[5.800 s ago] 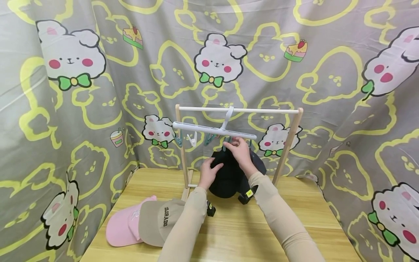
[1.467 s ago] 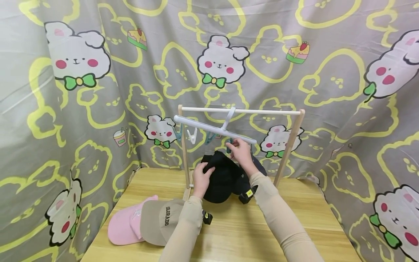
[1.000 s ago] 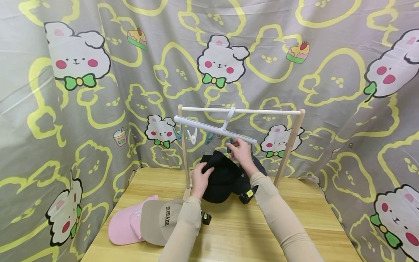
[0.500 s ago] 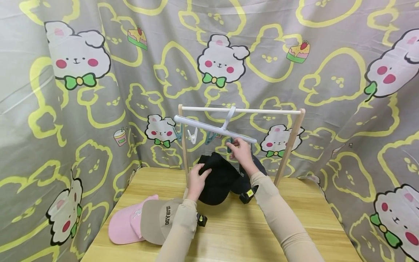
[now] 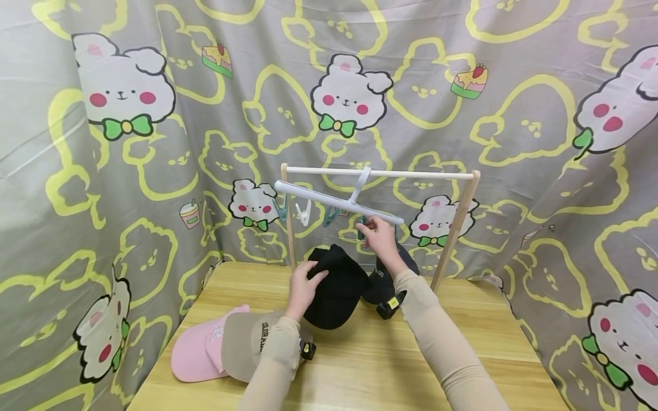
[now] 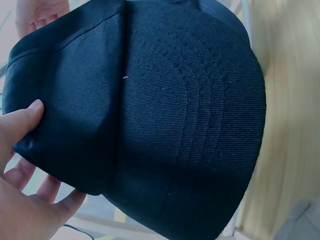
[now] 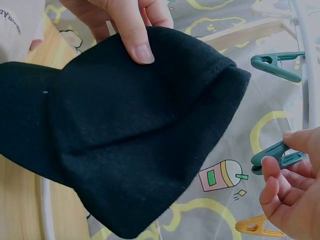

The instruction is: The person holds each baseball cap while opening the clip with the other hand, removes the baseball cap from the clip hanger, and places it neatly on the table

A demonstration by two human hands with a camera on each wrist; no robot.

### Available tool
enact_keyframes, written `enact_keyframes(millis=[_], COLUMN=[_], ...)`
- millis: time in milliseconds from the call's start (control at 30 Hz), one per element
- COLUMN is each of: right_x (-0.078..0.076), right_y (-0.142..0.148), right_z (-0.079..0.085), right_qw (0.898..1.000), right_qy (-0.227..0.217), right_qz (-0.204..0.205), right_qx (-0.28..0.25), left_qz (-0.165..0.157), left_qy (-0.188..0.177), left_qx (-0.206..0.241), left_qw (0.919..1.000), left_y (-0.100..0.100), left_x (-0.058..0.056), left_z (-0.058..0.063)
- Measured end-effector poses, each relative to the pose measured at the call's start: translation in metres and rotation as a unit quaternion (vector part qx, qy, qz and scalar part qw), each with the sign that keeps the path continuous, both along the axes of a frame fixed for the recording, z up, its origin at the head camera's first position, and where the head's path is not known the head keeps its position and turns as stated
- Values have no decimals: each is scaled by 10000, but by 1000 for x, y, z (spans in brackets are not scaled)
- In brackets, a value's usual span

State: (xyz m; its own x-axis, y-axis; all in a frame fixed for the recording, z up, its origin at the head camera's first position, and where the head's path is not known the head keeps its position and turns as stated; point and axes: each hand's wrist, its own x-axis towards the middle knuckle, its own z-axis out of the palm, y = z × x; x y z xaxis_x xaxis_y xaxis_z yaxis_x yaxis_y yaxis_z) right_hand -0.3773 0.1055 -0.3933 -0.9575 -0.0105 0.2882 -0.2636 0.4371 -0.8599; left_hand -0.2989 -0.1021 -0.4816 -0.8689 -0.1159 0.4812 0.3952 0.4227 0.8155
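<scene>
Hands apart, one on a black cap, one on a green clip

Over on the left, the person's left hand [image 5: 302,289] grips the edge of a black baseball cap [image 5: 336,291], thumb on one face and fingers behind. Their right hand [image 5: 381,237], higher up, pinches a green clothespin [image 7: 272,156] between thumb and forefinger. Cap and clothespin stand apart, with a gap of patterned curtain [image 5: 349,103] showing between them. The black cap is held in front of the wooden rack [image 5: 454,231], brim pointing down; I can't tell whether its lower edge touches the table [image 5: 370,365].

Hooked on the rack's single rod, one pale hanger [image 5: 319,197] tilts, its right end lower; its left end overlaps the left post from here. Left of the right hand I count three clothespins on it: two teal and, between them, one white clothespin [image 5: 304,214]. A yellow clothespin [image 7: 260,227] sits just beside the pinched one.

Caps number four. Beneath the hanger's right end, a dark lettered cap [image 5: 408,260] is partly hidden by the right hand. Near the table's left edge lie a pink cap [image 5: 197,351] and a khaki cap [image 5: 247,342], overlapping; the left sleeve covers part of the khaki one. Bare wood runs between the forearms and on to the right edge, where the curtain hangs close.
</scene>
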Motion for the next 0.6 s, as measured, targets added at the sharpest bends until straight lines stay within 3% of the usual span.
enact_keyframes(millis=[600], right_x=[2], right_y=[0], right_z=[-1], right_qw=[10000], right_qy=[1], right_qz=[35], right_qx=[-4], left_qz=[-175], left_qy=[-116], left_qx=[-837], left_qw=[9963], left_y=[-12], left_x=[11], left_z=[-3])
